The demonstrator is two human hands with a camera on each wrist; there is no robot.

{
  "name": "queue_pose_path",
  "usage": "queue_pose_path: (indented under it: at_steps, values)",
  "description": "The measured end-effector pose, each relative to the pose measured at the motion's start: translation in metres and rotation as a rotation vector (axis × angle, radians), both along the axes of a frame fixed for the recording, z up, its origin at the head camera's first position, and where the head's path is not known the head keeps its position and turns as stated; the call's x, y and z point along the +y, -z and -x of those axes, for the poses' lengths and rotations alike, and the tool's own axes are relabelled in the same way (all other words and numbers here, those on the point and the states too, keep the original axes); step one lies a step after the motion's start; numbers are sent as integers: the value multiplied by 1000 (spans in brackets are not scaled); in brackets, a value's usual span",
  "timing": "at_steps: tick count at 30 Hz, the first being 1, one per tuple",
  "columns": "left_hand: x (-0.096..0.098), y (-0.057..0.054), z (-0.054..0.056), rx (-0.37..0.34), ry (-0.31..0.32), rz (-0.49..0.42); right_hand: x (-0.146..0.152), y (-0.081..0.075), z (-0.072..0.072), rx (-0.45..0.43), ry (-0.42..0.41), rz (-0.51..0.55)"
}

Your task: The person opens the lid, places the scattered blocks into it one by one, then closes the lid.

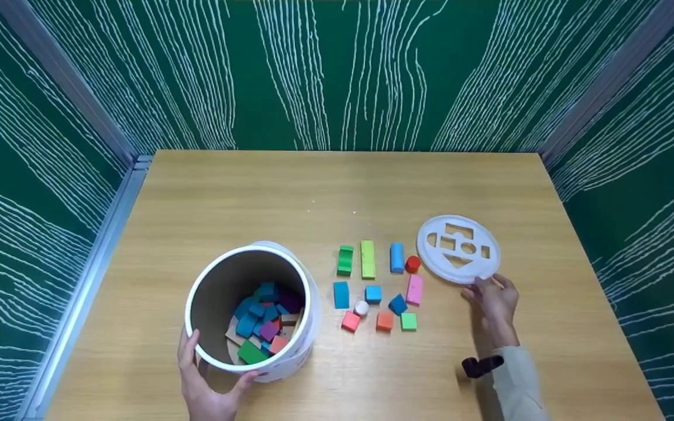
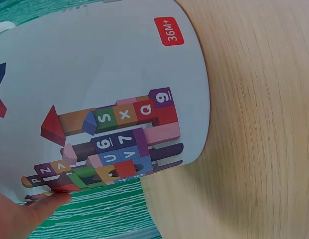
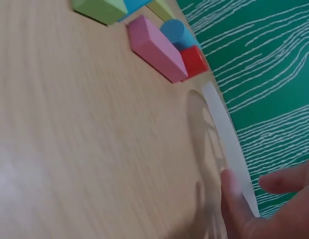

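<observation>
A white cylindrical bucket [image 1: 290, 367] stands left of centre, open at the top, with a jumble of colourful toy blocks [image 1: 248, 324] inside. My left hand [image 1: 207, 393] holds its near side just below the rim, fingers spread on the left and thumb on the right. Printed castle pictures cover the bucket wall [image 2: 94, 59] in the left wrist view. My right hand [image 1: 496, 304] pinches the near edge of a round white shape-sorter lid [image 1: 441, 264] between thumb and fingers. The lid's edge [image 3: 229, 137] shows above its shadow in the right wrist view.
Several blocks lie between bucket and lid, among them a yellow-green bar [image 1: 367, 259], a blue cylinder [image 1: 396, 258], a red cylinder [image 1: 412, 264] beside the lid and a pink block [image 1: 414, 290]. Green patterned panels [image 1: 337, 76] enclose the wooden table [image 1: 255, 187].
</observation>
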State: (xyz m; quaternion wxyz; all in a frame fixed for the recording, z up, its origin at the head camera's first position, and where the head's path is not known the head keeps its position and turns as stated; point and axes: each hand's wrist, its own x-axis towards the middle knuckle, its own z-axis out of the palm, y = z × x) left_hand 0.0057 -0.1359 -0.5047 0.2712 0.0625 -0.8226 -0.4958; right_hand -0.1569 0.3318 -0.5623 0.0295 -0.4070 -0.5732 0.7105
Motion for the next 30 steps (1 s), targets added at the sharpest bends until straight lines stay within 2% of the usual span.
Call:
queue_pose_path:
  at_steps: [3, 6, 7, 8, 13, 14, 15, 17, 19, 21, 25, 30]
  values:
    - [-1, 2, 2, 59, 19, 11, -3, -2, 0, -11, -40, 6]
    - [-2, 4, 4, 87, 32, 5, -6, -2, 0, -19, -60, -24]
    - [-2, 4, 4, 86, 27, 7, -6, -2, 0, -26, -64, -37]
    - [0, -1, 3, 79, 20, 9, -6, -1, 0, -32, -67, -51]
    - [2, -4, 1, 0, -24, 26, -8, 4, -5, -10, -74, -133]
    - [1, -3, 1, 17, -19, 28, -9, 5, -7, 12, -79, -149]
    - [-1, 3, 1, 25, -14, 24, -9, 6, -9, 38, -73, -156]
    - [-3, 5, 0, 74, 4, 22, -11, 7, -14, 69, -85, -186]
    - [-4, 6, 0, 93, 19, 14, -13, 7, -19, 84, -107, -226]
    - [-3, 5, 0, 86, 23, 6, -15, 7, -23, 57, -149, -292]
    - [-3, 2, -1, 38, 21, 1, -20, 2, -31, 2, -298, -482]
    - [-2, 1, -1, 52, 34, 4, -28, -5, -39, 38, -451, -717]
